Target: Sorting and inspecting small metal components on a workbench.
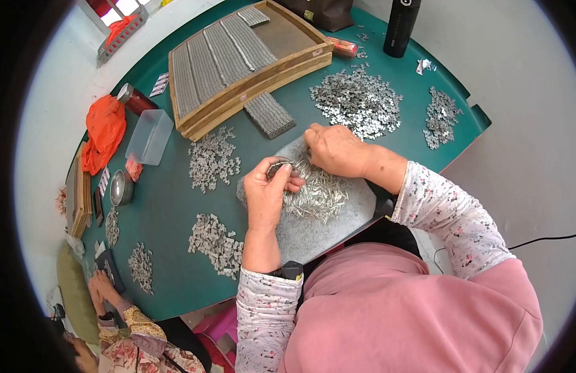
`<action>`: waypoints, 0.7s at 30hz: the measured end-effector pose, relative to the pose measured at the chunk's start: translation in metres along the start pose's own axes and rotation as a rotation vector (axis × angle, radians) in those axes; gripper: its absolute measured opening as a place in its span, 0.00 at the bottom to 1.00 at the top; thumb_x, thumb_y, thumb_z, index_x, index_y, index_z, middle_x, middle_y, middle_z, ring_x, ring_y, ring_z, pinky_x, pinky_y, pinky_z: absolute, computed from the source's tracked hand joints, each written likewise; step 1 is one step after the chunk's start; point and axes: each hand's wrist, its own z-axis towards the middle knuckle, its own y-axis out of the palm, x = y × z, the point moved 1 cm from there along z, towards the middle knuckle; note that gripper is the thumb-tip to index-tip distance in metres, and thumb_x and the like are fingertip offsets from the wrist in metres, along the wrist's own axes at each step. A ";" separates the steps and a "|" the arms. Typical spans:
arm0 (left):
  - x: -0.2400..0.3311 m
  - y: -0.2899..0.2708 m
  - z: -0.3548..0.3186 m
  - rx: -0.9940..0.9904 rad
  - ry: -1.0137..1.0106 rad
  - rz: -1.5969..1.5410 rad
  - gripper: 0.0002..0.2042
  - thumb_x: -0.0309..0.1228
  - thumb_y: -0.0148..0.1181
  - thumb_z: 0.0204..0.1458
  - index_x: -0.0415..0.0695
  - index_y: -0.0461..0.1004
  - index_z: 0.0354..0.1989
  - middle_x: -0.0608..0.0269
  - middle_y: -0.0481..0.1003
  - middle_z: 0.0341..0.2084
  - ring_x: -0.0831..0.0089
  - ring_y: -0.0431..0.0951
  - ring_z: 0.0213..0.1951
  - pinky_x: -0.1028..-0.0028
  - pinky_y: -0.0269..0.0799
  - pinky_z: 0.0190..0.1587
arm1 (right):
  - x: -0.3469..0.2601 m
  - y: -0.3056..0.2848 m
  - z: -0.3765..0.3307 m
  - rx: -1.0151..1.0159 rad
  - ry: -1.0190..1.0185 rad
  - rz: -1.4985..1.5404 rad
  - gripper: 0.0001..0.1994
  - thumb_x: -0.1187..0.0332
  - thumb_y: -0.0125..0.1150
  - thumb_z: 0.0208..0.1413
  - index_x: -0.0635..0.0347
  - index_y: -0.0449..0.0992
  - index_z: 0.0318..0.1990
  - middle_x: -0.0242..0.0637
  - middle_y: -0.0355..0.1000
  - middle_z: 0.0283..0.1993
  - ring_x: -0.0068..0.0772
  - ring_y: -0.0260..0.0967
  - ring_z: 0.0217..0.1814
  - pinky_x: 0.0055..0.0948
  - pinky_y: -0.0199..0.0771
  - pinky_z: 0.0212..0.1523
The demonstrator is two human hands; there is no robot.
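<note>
My left hand (pixel 266 189) is closed, with thumb and fingertips pinching a small dark metal piece (pixel 277 166) whose exact kind I cannot make out. Close to its right, my right hand (pixel 338 151) has its fingers curled together over the far edge of a heap of thin silvery pins (pixel 319 199). Whatever those fingertips hold is hidden. Both hands are above a grey felt mat (pixel 313 239) at the table's near edge. Just beyond them lies a flat block of small grey metal parts (pixel 270 115) in tight rows.
A wooden tray (pixel 300 65) with rows of grey parts stands at the back. Around lie piles of small metal pieces (pixel 356 102), a clear plastic box (pixel 149 138), a metal bowl (pixel 121 188) and a black bottle (pixel 402 28). Another person's hands (pixel 101 289) work at lower left.
</note>
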 end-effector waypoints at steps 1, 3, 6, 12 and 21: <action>0.000 0.001 0.001 -0.009 0.002 -0.002 0.06 0.21 0.53 0.54 0.32 0.73 0.37 0.52 0.76 0.25 0.70 0.79 0.24 0.78 0.75 0.26 | 0.004 -0.002 -0.002 0.039 0.004 0.090 0.08 0.74 0.55 0.47 0.62 0.69 0.37 0.47 0.71 0.35 0.51 0.72 0.35 0.41 0.73 0.35; -0.002 0.002 -0.001 -0.014 -0.007 -0.008 0.06 0.21 0.53 0.53 0.32 0.73 0.36 0.53 0.76 0.25 0.70 0.79 0.24 0.79 0.74 0.26 | 0.004 -0.006 -0.007 0.067 0.010 0.186 0.07 0.77 0.53 0.48 0.64 0.68 0.36 0.47 0.70 0.35 0.50 0.72 0.35 0.42 0.72 0.35; -0.001 0.003 -0.010 -0.033 -0.019 0.004 0.06 0.20 0.53 0.54 0.32 0.73 0.36 0.53 0.76 0.24 0.70 0.79 0.24 0.79 0.74 0.25 | -0.007 -0.020 -0.014 0.117 -0.066 0.460 0.07 0.77 0.55 0.46 0.64 0.70 0.35 0.46 0.71 0.33 0.52 0.71 0.36 0.42 0.72 0.36; 0.000 0.003 -0.005 -0.084 0.028 0.006 0.06 0.21 0.52 0.54 0.33 0.73 0.37 0.55 0.77 0.24 0.71 0.79 0.24 0.80 0.74 0.26 | -0.011 -0.026 -0.005 0.164 -0.197 0.706 0.08 0.79 0.55 0.45 0.65 0.72 0.36 0.43 0.72 0.33 0.43 0.72 0.33 0.34 0.72 0.34; 0.001 0.003 -0.004 -0.093 0.040 0.025 0.06 0.21 0.53 0.54 0.34 0.74 0.37 0.56 0.77 0.24 0.71 0.79 0.24 0.79 0.74 0.26 | -0.013 -0.021 -0.003 0.086 -0.050 0.913 0.08 0.79 0.56 0.45 0.66 0.71 0.35 0.39 0.71 0.26 0.25 0.70 0.28 0.27 0.71 0.30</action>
